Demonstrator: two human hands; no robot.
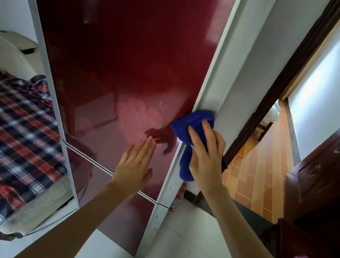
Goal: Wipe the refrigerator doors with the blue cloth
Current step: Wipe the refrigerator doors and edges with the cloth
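Observation:
A tall refrigerator with a glossy dark red upper door (121, 46) fills the middle of the view, framed in white. Below a thin seam lies the lower red door (131, 217). My right hand (204, 155) presses the blue cloth (191, 127) against the door's white right edge (208, 79), fingers spread over the cloth. Part of the cloth hangs below my palm. My left hand (136, 167) rests flat on the red upper door near the seam, fingers together, holding nothing.
A red, white and black checked cloth (10, 133) covers a cream appliance at the left. A dark wooden cabinet (327, 171) stands at the right, beside a doorway with an orange tiled floor (263, 169). Small bottles (178, 197) sit by the fridge's base.

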